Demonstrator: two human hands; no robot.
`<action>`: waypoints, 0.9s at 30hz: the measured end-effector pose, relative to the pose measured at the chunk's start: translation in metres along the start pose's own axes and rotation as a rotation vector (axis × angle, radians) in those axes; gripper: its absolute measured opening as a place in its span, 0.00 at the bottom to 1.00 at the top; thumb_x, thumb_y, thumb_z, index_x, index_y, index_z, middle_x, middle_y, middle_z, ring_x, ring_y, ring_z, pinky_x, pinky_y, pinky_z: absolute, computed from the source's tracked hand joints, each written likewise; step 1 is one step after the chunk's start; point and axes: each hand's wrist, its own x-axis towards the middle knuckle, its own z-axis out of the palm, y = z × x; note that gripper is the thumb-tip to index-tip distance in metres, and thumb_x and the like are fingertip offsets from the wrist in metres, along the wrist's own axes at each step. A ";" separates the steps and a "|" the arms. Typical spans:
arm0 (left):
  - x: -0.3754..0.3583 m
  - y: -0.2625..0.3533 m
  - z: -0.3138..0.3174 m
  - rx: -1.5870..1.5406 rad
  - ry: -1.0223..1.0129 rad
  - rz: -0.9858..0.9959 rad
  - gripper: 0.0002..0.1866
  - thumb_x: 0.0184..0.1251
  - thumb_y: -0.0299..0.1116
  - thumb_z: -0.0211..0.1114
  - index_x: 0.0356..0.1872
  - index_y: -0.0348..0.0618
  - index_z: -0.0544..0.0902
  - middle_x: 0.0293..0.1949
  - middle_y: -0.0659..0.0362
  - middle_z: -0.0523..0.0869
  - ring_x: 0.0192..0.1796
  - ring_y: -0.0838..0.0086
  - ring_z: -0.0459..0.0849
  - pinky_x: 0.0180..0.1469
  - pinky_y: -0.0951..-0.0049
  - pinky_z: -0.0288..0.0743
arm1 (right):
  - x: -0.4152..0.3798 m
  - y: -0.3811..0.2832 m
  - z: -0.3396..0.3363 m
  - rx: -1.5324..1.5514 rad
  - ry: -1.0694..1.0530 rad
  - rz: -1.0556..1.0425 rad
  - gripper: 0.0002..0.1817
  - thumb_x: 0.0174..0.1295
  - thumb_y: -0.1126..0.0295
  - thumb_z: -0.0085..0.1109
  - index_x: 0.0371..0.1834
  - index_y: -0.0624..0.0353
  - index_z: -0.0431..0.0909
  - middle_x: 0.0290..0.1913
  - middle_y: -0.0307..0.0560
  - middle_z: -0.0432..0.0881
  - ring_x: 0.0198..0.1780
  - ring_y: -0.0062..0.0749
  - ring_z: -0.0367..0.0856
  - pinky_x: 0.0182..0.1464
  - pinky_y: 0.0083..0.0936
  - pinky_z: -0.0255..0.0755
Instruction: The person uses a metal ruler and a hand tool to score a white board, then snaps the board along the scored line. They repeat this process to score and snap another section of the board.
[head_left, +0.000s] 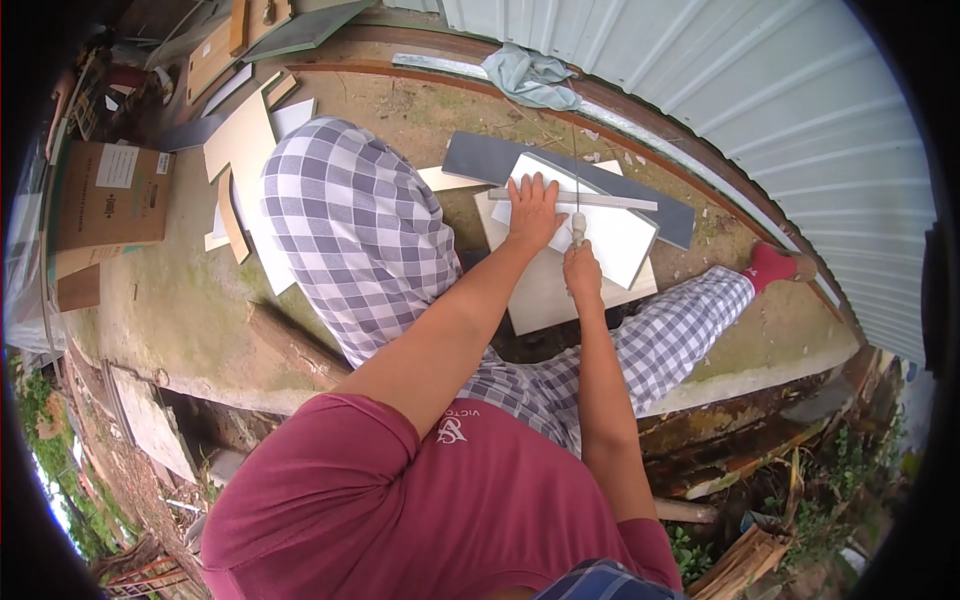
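Note:
My left hand (533,208) lies with its fingers spread, pressing on a narrow light strip (610,200) and the white board (625,245) under it. Just to its right, my right hand (582,270) is wrapped round the pale handle of a thin tool (577,170), whose narrow blade points away from me across the strip. The blade's exact kind is too thin to make out. Beneath the white board are a dark grey board (673,216) and a light wooden board (545,300).
Cut board pieces (245,135) lie left of my raised knee. A cardboard box (112,195) stands at the far left. A light blue cloth (530,78) rests on the rail by the corrugated metal wall (720,70). My outstretched leg is at the right.

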 end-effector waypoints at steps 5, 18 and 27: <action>-0.015 -0.001 0.003 -0.004 -0.001 0.081 0.33 0.52 0.45 0.66 0.57 0.42 0.67 0.61 0.44 0.62 0.66 0.48 0.56 0.66 0.40 0.39 | -0.031 0.012 0.013 0.028 0.019 -0.008 0.18 0.64 0.58 0.43 0.45 0.63 0.65 0.34 0.68 0.79 0.39 0.63 0.77 0.43 0.51 0.69; -0.001 -0.007 -0.005 -0.025 0.047 -0.120 0.22 0.58 0.37 0.61 0.53 0.45 0.70 0.61 0.43 0.62 0.66 0.44 0.55 0.64 0.36 0.38 | -0.003 -0.016 0.011 -0.007 0.080 -0.080 0.17 0.64 0.59 0.43 0.45 0.63 0.65 0.33 0.68 0.79 0.38 0.64 0.78 0.42 0.52 0.69; -0.002 -0.008 -0.002 -0.010 0.080 -0.096 0.22 0.58 0.39 0.60 0.54 0.47 0.71 0.61 0.44 0.63 0.64 0.46 0.58 0.63 0.35 0.40 | -0.030 0.002 0.018 0.009 0.022 -0.022 0.17 0.64 0.59 0.43 0.47 0.61 0.64 0.33 0.67 0.79 0.39 0.64 0.78 0.43 0.52 0.69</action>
